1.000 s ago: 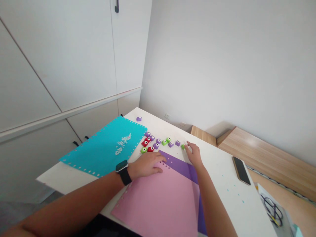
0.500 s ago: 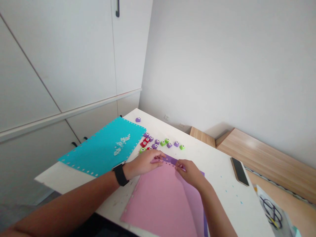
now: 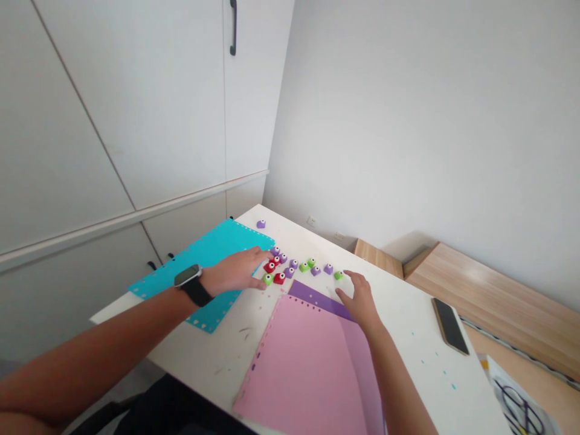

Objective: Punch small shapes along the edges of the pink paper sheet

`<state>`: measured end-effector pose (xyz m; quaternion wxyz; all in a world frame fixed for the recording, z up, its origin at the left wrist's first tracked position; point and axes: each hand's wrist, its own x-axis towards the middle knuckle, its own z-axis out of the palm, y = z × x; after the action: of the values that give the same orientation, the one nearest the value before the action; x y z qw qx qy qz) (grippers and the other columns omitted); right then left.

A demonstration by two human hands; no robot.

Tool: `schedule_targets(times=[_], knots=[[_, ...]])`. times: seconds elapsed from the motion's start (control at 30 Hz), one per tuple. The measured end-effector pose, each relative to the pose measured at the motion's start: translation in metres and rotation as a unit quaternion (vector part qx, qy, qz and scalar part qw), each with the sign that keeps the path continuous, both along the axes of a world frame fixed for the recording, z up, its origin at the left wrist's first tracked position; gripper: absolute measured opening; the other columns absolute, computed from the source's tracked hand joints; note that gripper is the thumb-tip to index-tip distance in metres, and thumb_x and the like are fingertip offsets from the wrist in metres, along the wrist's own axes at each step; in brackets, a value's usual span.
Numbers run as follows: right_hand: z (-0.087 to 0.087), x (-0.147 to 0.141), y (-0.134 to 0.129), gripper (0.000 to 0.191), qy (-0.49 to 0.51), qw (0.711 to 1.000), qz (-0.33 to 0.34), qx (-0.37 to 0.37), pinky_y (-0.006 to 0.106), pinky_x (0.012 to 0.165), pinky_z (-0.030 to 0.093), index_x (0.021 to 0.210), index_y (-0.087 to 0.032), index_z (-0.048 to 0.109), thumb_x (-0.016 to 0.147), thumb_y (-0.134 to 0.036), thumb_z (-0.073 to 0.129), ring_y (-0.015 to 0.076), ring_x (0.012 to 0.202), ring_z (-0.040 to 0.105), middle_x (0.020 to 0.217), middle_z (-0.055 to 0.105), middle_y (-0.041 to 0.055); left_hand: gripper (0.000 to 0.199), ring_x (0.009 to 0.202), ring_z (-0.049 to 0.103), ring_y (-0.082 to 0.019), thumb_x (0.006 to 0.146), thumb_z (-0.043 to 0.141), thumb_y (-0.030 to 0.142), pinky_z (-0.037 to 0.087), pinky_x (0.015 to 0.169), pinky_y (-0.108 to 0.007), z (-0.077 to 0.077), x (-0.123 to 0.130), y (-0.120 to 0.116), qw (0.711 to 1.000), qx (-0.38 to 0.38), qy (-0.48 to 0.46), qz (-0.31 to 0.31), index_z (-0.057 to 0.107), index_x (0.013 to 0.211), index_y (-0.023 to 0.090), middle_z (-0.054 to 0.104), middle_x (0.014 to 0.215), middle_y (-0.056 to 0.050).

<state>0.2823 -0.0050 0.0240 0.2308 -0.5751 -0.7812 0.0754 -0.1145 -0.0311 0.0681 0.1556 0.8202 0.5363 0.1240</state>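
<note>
My left hand (image 3: pixel 238 270), with a watch on the wrist, hovers over the right edge of a blue sheet (image 3: pixel 190 266), fingers apart beside the red punches (image 3: pixel 280 278) and a green punch (image 3: pixel 267 279). My right hand (image 3: pixel 359 296) has thumb and fingers spread just right of another green punch (image 3: pixel 339 275); nothing shows between them. A pink sheet (image 3: pixel 303 362) with small holes along its top and left edges lies on a purple sheet (image 3: pixel 317 297). Several purple punches (image 3: pixel 316 270) stand among the green and red ones behind the sheets.
A phone (image 3: pixel 450 326) lies at the right side of the white table (image 3: pixel 408 374). One purple punch (image 3: pixel 261 224) stands near the far corner. Small blue paper bits are scattered at the right. Beyond the table are a wooden cabinet (image 3: pixel 489 290) and black scissors-like loops in a bag.
Both hands have let go of the pink sheet's top edge. My left hand has moved left and up towards the punches, my right hand to the right. The view has shifted slightly.
</note>
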Motion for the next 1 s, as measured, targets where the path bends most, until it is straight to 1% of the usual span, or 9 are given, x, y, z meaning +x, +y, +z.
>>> schedule_targets(times=[0.1,0.17,0.23,0.3,0.4,0.53,0.67,0.83,1.0], knots=[[-0.008,0.000,0.020,0.068,-0.013,1.000,-0.007,-0.006,0.052,0.113,0.035,0.146,-0.025,0.047,0.083,-0.045,0.066,0.0330,0.134,0.046,0.140,0.052,0.0142,0.080,0.107,0.062,-0.031,0.073,0.076,0.058,0.047,0.088,-0.035,-0.005,0.006,-0.001,1.000,-0.006,-0.006,-0.002,0.049,0.140,0.023,0.058,0.126,-0.012],[-0.013,-0.006,0.031,0.068,-0.009,1.000,0.003,-0.009,0.051,0.115,0.033,0.147,-0.025,0.045,0.086,-0.049,0.063,0.0314,0.140,0.040,0.144,0.049,0.0143,0.087,0.107,0.061,-0.031,0.072,0.076,0.062,0.048,0.088,-0.036,-0.011,0.011,0.001,1.000,0.007,-0.012,0.003,0.045,0.143,0.023,0.054,0.131,-0.014],[-0.015,-0.016,0.039,0.069,-0.002,1.000,0.011,-0.011,0.049,0.115,0.032,0.148,-0.026,0.044,0.087,-0.056,0.061,0.0303,0.144,0.035,0.149,0.045,0.0137,0.095,0.120,0.055,-0.035,0.070,0.075,0.069,0.046,0.096,-0.040,-0.018,0.015,0.006,0.999,0.043,-0.015,-0.003,0.042,0.146,0.023,0.046,0.141,-0.017],[-0.016,-0.026,0.044,0.078,-0.005,1.000,0.020,-0.018,0.049,0.114,0.033,0.150,-0.031,0.041,0.083,-0.064,0.063,0.0310,0.146,0.033,0.155,0.040,0.0122,0.100,0.134,0.041,-0.039,0.068,0.073,0.074,0.038,0.106,-0.045,-0.024,0.018,0.012,0.996,0.085,-0.008,-0.031,0.040,0.148,0.025,0.037,0.152,-0.017],[-0.016,-0.042,0.047,0.087,-0.033,0.998,0.037,-0.031,0.050,0.110,0.036,0.150,-0.038,0.041,0.074,-0.070,0.070,0.0340,0.142,0.036,0.156,0.039,0.0092,0.095,0.138,0.035,-0.040,0.070,0.069,0.077,0.031,0.112,-0.048,-0.027,0.021,0.020,0.990,0.111,0.011,-0.086,0.044,0.147,0.027,0.036,0.153,-0.015],[-0.016,-0.060,0.044,0.074,-0.062,0.997,0.053,-0.015,0.049,0.104,0.038,0.142,-0.039,0.052,0.077,-0.070,0.069,0.0340,0.135,0.042,0.149,0.048,0.0077,0.078,0.125,0.045,-0.034,0.078,0.062,0.076,0.036,0.106,-0.044,-0.026,0.024,0.029,0.984,0.122,0.013,-0.127,0.054,0.138,0.026,0.050,0.138,-0.014],[-0.016,-0.073,0.040,0.066,-0.077,0.994,0.071,0.010,0.045,0.101,0.037,0.142,-0.037,0.051,0.084,-0.067,0.063,0.0318,0.127,0.046,0.138,0.057,0.0077,0.066,0.115,0.050,-0.030,0.081,0.063,0.070,0.040,0.101,-0.040,-0.028,0.030,0.035,0.985,0.126,-0.004,-0.120,0.059,0.131,0.026,0.054,0.127,-0.012],[-0.011,-0.086,0.041,0.060,-0.092,0.993,0.073,0.020,0.042,0.099,0.036,0.145,-0.033,0.047,0.092,-0.060,0.055,0.0308,0.121,0.048,0.134,0.059,0.0095,0.073,0.116,0.052,-0.029,0.077,0.068,0.071,0.042,0.099,-0.038,-0.031,0.040,0.041,0.988,0.116,-0.008,-0.098,0.054,0.135,0.029,0.052,0.127,-0.010],[-0.010,-0.099,0.042,0.047,-0.098,0.989,0.104,0.023,0.041,0.098,0.037,0.138,-0.030,0.053,0.097,-0.053,0.049,0.0290,0.119,0.048,0.130,0.059,0.0088,0.073,0.119,0.051,-0.031,0.080,0.066,0.068,0.041,0.101,-0.040,-0.036,0.053,0.048,0.988,0.127,0.001,-0.090,0.050,0.136,0.024,0.054,0.129,-0.013]])
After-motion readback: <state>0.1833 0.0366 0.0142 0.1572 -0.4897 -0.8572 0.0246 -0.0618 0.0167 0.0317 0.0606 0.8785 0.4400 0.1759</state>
